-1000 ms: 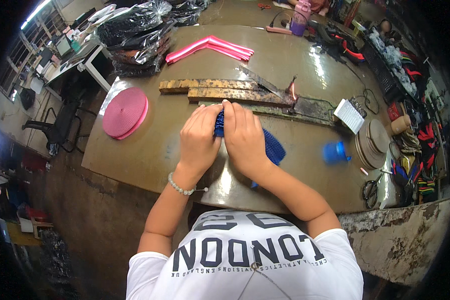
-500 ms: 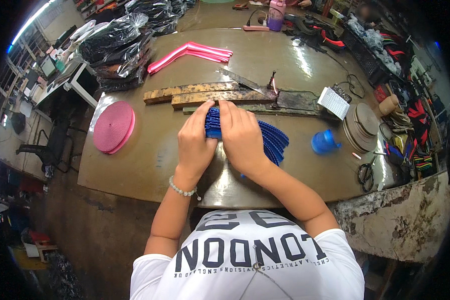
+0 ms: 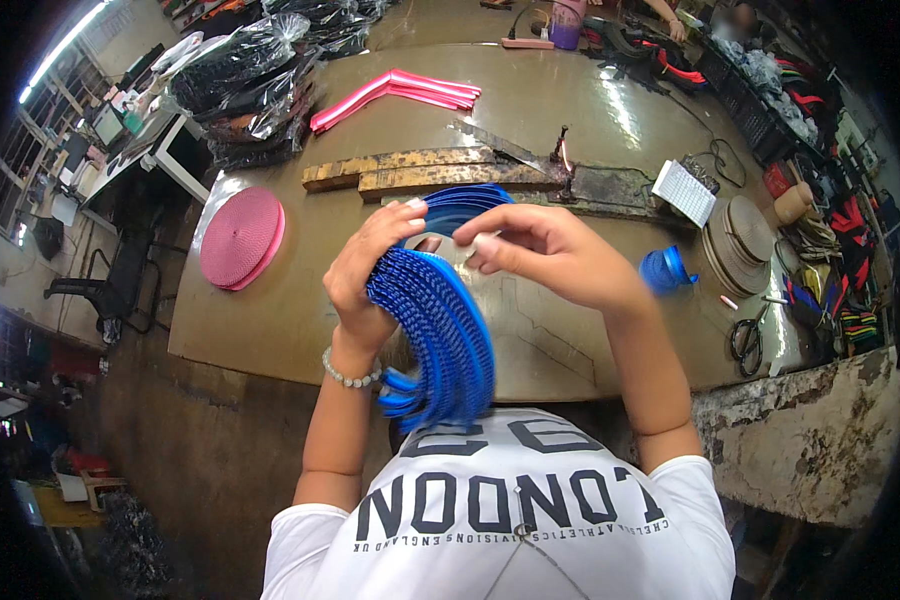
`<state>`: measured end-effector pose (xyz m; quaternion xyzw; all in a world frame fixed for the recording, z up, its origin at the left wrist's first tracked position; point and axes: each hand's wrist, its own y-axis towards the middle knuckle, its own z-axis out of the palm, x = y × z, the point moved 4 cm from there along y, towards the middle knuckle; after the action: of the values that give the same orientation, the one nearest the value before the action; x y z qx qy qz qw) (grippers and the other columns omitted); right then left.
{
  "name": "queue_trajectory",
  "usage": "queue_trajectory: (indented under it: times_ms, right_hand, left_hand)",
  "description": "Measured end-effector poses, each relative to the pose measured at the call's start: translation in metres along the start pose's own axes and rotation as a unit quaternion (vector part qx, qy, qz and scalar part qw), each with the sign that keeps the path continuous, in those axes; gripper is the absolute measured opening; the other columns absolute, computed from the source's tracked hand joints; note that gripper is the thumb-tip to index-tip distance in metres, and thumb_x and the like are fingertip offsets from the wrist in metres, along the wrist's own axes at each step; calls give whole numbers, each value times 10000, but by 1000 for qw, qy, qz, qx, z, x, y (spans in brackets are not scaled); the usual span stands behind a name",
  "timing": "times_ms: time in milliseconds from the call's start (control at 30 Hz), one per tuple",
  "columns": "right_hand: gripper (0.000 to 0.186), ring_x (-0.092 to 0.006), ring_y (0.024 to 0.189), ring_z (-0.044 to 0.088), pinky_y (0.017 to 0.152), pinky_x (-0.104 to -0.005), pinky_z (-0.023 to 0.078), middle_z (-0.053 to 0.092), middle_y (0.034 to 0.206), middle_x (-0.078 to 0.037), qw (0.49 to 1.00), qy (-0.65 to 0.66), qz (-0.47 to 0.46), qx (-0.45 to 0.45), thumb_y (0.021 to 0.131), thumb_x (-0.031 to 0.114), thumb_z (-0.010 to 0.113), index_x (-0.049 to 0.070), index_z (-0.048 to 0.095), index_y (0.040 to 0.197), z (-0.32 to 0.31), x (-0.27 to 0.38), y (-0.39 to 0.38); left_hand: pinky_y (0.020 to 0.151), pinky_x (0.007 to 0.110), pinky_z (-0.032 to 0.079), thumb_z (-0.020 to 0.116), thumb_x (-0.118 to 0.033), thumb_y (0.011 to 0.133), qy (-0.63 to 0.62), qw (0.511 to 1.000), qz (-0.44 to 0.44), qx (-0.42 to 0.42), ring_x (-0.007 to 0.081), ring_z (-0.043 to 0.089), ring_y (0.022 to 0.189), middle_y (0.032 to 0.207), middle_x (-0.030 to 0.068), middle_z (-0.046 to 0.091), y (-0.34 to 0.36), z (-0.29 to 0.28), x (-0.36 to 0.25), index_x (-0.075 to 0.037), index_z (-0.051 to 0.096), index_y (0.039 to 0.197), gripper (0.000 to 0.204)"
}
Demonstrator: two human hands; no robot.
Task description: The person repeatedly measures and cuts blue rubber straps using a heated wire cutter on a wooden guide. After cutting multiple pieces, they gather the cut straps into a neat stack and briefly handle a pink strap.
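A thick bundle of blue webbing straps (image 3: pixel 440 320) is gripped by my left hand (image 3: pixel 365 265), which wraps round it from the left. One end of the bundle hangs down in front of my shirt; the other part arches over behind my fingers towards the wooden bars. Beside that arch, just to its right, is my right hand (image 3: pixel 550 255). Its thumb and bent fingers come together in a pinch near a small pale spot, and I cannot make out what, if anything, they hold.
Worn wooden bars (image 3: pixel 420 180) with a hinged metal blade (image 3: pixel 500 145) lie beyond my hands. Left is a pink webbing roll (image 3: pixel 240 240); farther off, pink strips (image 3: pixel 400 88). To the right are a small blue coil (image 3: pixel 665 270), beige rolls (image 3: pixel 738 240), a notepad (image 3: pixel 684 193) and scissors (image 3: pixel 747 340).
Both hands were together round the blue straps at the wooden bars. My right hand has come off to the right, and the left has swung the bundle's hanging end towards me.
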<state>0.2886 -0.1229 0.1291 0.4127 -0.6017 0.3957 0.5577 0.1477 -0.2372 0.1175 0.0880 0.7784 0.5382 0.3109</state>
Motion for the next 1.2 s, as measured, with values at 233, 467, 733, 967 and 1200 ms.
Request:
queue_trajectory:
  times_ms: [233, 467, 733, 967, 1200]
  right_hand:
    - [273, -125, 943, 602, 869, -275, 490, 636, 1012, -84, 993, 97, -61, 17, 784, 47, 720, -29, 618, 1025, 11, -9, 4]
    - [212, -116, 860, 611, 779, -250, 494, 656, 982, -90, 995, 2, -103, 12, 832, 49, 665, -25, 650, 1030, 9, -4, 5]
    - [76, -91, 773, 600, 690, -229, 478, 649, 859, -66, 979, -57, -151, -121, 882, 27, 556, -26, 609, 877, 16, -2, -1]
    - [183, -110, 766, 621, 670, -241, 486, 663, 863, -86, 973, -124, -163, -103, 813, 110, 681, -1, 654, 957, 18, -7, -1]
    - [198, -86, 808, 599, 676, -215, 483, 648, 895, -62, 987, -35, -138, -74, 832, 122, 678, -15, 638, 969, 16, -15, 2]
  left_hand:
    - [917, 428, 470, 715, -61, 725, -18, 998, 42, 31, 309, 637, 1000, 998, 172, 668, 13, 11, -4, 10, 629, 980, 279]
    - [920, 419, 467, 716, -23, 718, 5, 998, 45, 44, 301, 630, 1019, 1023, 157, 665, 12, 11, 4, -5, 620, 1001, 300]
    - [914, 412, 469, 728, -85, 675, 10, 996, 43, 77, 304, 634, 998, 1009, 146, 664, 11, 6, 10, 12, 613, 1023, 379]
    - [912, 411, 470, 733, -89, 659, -4, 996, 28, 82, 309, 634, 991, 1006, 139, 660, 12, 5, 10, 19, 608, 1027, 403]
    - [902, 407, 478, 736, -89, 658, 5, 996, 20, 89, 309, 637, 982, 1006, 138, 662, 11, 6, 10, 14, 610, 1029, 405]
